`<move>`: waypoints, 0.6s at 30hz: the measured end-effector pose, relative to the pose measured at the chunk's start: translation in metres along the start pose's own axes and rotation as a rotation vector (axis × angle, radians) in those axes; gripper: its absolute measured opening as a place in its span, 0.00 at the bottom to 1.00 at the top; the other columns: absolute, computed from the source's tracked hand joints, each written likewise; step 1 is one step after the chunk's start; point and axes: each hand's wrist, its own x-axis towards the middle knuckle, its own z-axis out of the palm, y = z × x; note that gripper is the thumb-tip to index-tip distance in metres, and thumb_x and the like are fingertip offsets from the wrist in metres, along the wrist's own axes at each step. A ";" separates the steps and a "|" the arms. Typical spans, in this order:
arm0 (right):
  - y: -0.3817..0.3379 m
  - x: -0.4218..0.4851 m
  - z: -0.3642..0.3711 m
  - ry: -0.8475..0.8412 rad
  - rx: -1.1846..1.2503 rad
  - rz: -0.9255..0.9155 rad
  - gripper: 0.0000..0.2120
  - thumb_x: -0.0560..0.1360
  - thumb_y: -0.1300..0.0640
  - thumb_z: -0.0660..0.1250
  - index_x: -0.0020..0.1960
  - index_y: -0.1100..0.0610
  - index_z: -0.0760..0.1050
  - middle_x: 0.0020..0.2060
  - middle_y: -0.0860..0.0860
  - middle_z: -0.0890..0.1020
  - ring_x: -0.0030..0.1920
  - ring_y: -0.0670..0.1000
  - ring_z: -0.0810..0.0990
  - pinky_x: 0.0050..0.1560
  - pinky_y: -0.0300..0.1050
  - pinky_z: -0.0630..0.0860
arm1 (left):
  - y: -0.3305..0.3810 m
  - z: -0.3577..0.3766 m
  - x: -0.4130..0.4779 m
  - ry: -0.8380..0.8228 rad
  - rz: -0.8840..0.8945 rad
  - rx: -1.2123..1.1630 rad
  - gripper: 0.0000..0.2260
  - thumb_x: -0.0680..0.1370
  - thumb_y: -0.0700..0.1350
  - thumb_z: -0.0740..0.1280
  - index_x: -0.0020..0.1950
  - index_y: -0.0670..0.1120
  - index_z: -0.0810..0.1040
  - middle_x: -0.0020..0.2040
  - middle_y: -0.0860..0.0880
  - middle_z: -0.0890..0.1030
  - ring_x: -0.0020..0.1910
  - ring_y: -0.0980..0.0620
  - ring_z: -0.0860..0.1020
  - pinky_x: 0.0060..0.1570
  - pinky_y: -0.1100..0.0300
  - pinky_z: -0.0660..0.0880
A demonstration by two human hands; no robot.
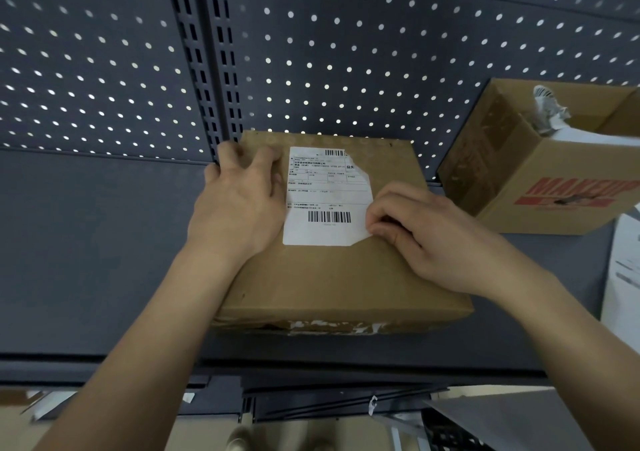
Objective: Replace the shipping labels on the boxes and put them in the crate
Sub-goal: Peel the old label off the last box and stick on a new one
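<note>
since the old label sits mostly stuck to the top of the box, this is early: peel step only. box lies flat on the dark shelf, against the pegboard. right hand pinches the label's lower right corner, thumb and forefinger closed on the lifted edge; upper right corner is already torn off. left hand clamps the box, fingers hooked over its far left corner. left to do, my read: finish peel, stick new label, box into crate. no crate clearly in view. open carton to the right holds crumpled paper, possibly peeled scraps, can't confirm. white sheets at right edge may be fresh labels.
</note>
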 end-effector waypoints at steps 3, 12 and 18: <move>-0.001 0.000 0.003 0.029 0.039 0.022 0.04 0.80 0.57 0.62 0.49 0.53 0.75 0.46 0.43 0.74 0.46 0.44 0.75 0.47 0.36 0.71 | 0.000 0.000 -0.001 0.000 0.001 -0.004 0.17 0.82 0.50 0.56 0.72 0.54 0.66 0.70 0.42 0.61 0.66 0.34 0.64 0.60 0.40 0.68; 0.005 -0.007 -0.002 0.005 0.223 0.066 0.20 0.71 0.42 0.70 0.62 0.47 0.80 0.49 0.41 0.75 0.48 0.44 0.75 0.50 0.30 0.69 | 0.000 -0.002 -0.001 0.004 0.006 -0.011 0.18 0.82 0.50 0.56 0.72 0.53 0.66 0.71 0.42 0.61 0.67 0.34 0.64 0.61 0.41 0.68; -0.003 0.004 0.006 0.082 0.128 0.011 0.04 0.76 0.57 0.70 0.48 0.52 0.84 0.46 0.42 0.78 0.48 0.43 0.78 0.50 0.29 0.69 | -0.001 -0.001 -0.002 0.013 0.009 -0.023 0.18 0.82 0.49 0.56 0.72 0.53 0.67 0.70 0.42 0.62 0.66 0.34 0.65 0.59 0.42 0.69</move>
